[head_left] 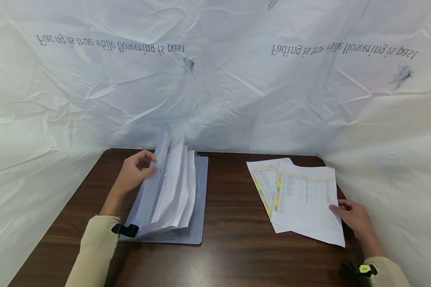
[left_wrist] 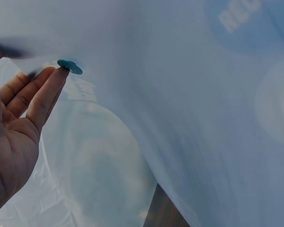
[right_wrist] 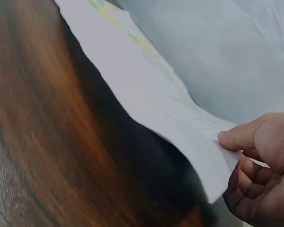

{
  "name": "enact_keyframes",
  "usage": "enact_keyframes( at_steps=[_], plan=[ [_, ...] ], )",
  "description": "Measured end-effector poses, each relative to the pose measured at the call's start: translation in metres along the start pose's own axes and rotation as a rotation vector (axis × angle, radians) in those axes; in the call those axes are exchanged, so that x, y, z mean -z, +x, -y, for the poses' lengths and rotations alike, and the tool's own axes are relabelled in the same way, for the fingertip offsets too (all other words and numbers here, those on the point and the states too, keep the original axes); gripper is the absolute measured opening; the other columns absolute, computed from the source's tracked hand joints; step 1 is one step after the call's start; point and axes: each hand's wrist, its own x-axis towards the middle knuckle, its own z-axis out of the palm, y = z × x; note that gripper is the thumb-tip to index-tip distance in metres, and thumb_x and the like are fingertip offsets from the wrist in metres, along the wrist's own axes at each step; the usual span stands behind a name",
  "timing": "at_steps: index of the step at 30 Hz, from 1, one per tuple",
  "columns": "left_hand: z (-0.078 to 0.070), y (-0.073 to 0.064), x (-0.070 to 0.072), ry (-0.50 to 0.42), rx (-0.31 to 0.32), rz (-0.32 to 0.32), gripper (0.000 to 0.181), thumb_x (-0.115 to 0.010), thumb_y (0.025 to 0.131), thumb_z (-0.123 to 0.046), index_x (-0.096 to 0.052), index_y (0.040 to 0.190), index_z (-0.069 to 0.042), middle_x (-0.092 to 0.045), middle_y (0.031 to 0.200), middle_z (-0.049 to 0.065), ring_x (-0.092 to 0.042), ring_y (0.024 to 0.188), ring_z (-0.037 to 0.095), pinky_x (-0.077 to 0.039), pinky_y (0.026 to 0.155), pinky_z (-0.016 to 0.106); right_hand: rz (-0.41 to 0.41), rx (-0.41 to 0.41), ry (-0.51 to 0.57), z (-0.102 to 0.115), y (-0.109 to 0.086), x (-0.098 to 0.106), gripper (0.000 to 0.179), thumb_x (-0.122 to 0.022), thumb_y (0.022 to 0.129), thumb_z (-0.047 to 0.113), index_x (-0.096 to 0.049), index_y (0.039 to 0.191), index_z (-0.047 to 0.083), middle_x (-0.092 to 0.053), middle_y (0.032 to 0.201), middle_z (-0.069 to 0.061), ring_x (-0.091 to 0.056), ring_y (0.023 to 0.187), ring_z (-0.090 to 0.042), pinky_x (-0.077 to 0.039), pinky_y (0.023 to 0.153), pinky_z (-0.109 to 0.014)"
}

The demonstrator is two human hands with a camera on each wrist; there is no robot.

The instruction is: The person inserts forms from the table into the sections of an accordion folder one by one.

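Pinching the raised cover [head_left: 149, 199] of a blue plastic folder [head_left: 200, 191], the left hand [head_left: 131, 173] is nearly closed, its thumb and fingers at the cover's edge. The right hand [head_left: 357, 217] grips the right edge of the upper printed sheet [head_left: 301, 203], thumb on top and fingers beneath. Just to the left hand's right, fanned white pages [head_left: 176, 187] lean in the folder; to the right hand's left, the lower printed sheet [head_left: 260, 175] lies partly covered.

The likeliest trouble is in these light holds. Should the cover slip from the left hand, it could drop and crease the pages beside it. A sharp pull by the right hand might kink the upper printed sheet, or drag the lower one along by friction (whether the two are fastened together cannot be told). With the counter's [head_left: 230, 199] edge near the right hand, a loosened sheet might also slide off.

Only the left wrist view shows a teal button [left_wrist: 71, 66] at the left hand's fingertips. The right wrist view reveals the gripped corner bent and lifted clear of the counter; from the head, that sheet looks almost flat.
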Motion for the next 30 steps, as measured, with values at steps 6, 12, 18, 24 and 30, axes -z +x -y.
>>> enact_keyframes(
  at_steps=[6,12,18,24,30],
  plan=[
    [0.01,0.0,-0.001,-0.015,-0.003,-0.006,0.019,-0.075,0.088,0.003,-0.064,0.104,0.002,-0.064,0.095,0.015,-0.061,0.075,0.019,-0.049,0.064,0.021,0.018,0.003,0.022,0.001,-0.001,0.006,0.069,-0.063,0.1,0.039,-0.047,0.138,-0.018,-0.054,0.128,-0.039,-0.06,0.098,-0.037,-0.052,0.072,-0.039],
    [0.017,0.0,-0.002,-0.017,-0.007,-0.01,0.02,-0.075,0.088,0.0,-0.064,0.104,-0.002,-0.064,0.096,0.011,-0.061,0.074,0.019,-0.05,0.064,0.023,0.012,-0.002,0.072,0.006,-0.003,0.014,0.068,-0.061,0.102,0.036,-0.045,0.138,-0.02,-0.058,0.125,-0.039,-0.064,0.082,-0.019,-0.05,0.061,-0.027],
    [0.019,-0.001,-0.002,-0.018,-0.01,-0.011,0.021,-0.075,0.088,0.002,-0.064,0.106,-0.001,-0.064,0.096,0.011,-0.061,0.074,0.015,-0.05,0.065,0.024,-0.003,0.002,0.118,0.013,-0.007,0.016,0.07,-0.059,0.102,0.038,-0.044,0.14,-0.018,-0.057,0.128,-0.039,-0.063,0.079,-0.012,-0.053,0.061,-0.028],
    [0.019,-0.001,-0.002,-0.007,-0.015,-0.013,0.022,-0.074,0.087,0.005,-0.064,0.106,0.002,-0.064,0.096,0.014,-0.06,0.075,0.014,-0.049,0.066,0.022,-0.017,0.024,0.17,0.027,-0.013,0.017,0.07,-0.06,0.102,0.041,-0.046,0.141,-0.015,-0.057,0.129,-0.038,-0.064,0.077,-0.009,-0.055,0.062,-0.029],
    [0.018,0.0,-0.004,0.002,-0.018,-0.022,0.02,-0.071,0.086,0.009,-0.062,0.103,0.006,-0.063,0.093,0.017,-0.059,0.074,0.016,-0.05,0.065,0.024,-0.032,0.027,0.205,0.042,-0.019,0.018,0.069,-0.062,0.101,0.041,-0.047,0.141,-0.013,-0.057,0.13,-0.037,-0.064,0.076,-0.008,-0.056,0.063,-0.029]
  ],
)
